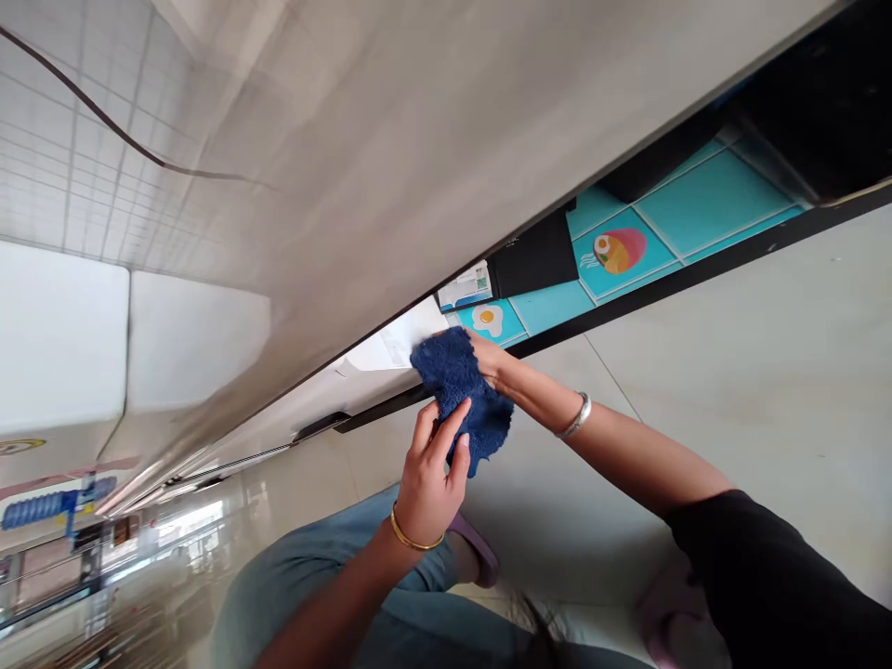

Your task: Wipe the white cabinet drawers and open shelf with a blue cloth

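A dark blue fluffy cloth (452, 372) hangs in folds between my two hands, in front of a low shelf opening. My right hand (488, 359) is mostly behind the cloth and grips it; its fingers are largely hidden. On the near side, the bent fingers of my left hand (438, 469) pinch the cloth's lower part. There is a silver bangle on my right wrist and a thin gold one on my left.
Above the opening stretches a large glossy beige panel (418, 167). Inside, on turquoise tile-patterned lining (721, 200) with food pictures, lie a black box (536, 255) and a white item (397, 339). A black edge strip (627, 297) borders pale floor tiles (753, 372).
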{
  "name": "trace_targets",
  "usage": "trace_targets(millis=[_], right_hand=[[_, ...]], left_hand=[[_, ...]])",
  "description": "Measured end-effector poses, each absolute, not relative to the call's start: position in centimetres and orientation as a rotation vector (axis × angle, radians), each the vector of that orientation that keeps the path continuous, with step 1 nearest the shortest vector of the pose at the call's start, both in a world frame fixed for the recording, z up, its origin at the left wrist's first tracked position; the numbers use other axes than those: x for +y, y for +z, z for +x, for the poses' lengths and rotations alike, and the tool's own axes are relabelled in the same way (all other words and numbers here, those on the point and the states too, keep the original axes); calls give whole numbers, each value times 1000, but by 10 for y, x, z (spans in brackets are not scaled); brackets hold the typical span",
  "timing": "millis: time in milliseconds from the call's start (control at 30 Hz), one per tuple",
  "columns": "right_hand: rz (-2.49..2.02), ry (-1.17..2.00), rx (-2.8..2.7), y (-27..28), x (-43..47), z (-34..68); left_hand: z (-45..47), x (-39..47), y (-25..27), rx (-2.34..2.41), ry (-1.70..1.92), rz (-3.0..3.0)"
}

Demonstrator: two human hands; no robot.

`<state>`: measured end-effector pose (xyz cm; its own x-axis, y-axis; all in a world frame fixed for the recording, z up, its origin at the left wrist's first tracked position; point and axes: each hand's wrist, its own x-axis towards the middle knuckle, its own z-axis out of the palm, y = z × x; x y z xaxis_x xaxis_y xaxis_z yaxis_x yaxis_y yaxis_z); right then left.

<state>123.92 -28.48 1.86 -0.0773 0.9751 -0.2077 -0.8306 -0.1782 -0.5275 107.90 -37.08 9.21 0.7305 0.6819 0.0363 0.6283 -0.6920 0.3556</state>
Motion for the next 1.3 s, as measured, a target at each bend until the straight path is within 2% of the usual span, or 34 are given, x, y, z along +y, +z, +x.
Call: trace_targets(millis=[600, 1067, 1300], right_hand=[[-560, 1584, -460, 30, -291, 1235], [-604, 1123, -849, 1, -290, 1229], [-506, 965, -912, 40, -279, 1221]], left_hand=[[1076, -376, 102, 1004, 374, 2617], [1063, -381, 101, 959, 386, 2638], [1062, -383, 109, 980, 485, 2664]])
